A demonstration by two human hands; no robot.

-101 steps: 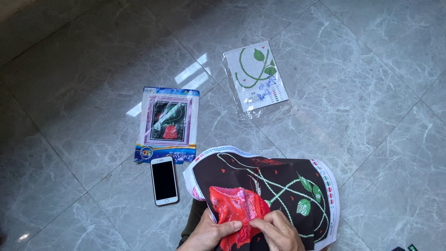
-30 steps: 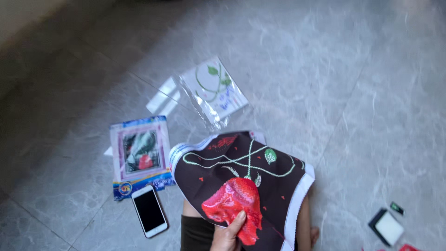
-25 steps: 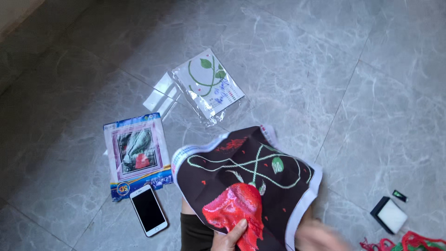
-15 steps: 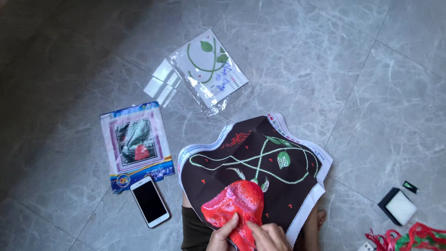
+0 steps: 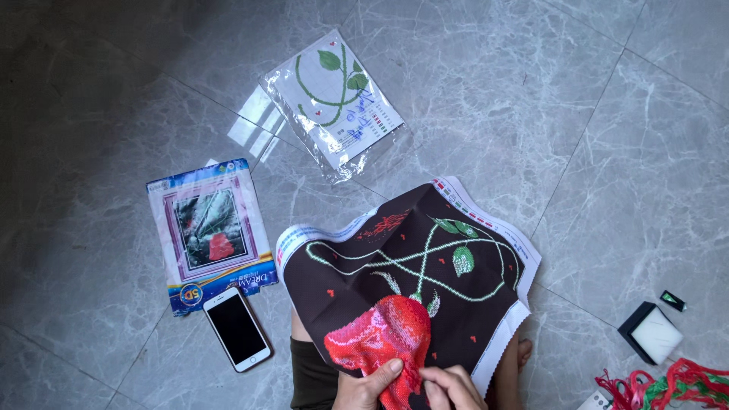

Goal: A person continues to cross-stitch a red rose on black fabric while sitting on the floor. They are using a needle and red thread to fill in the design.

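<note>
Both hands sit at the bottom edge of the view, on the lower part of a dark cross-stitch cloth (image 5: 410,288) spread over the person's lap. Her or his left hand (image 5: 372,383) has its thumb pressed down on the stitched red rose, fingers tucked under the fabric, so it pinches the cloth. Right hand (image 5: 452,387) is curled beside it, fingertips bunched on the same red patch; it may be holding a needle, but that is too small to tell.

On the grey marble floor (image 5: 592,137), a white phone (image 5: 235,326) lies just left of the lap, touching a printed kit package (image 5: 209,231). Further up lies a clear bag with a pattern sheet (image 5: 334,102). Off to the right are a small black-and-white box (image 5: 649,334) and a tangle of red and green thread (image 5: 668,383).
</note>
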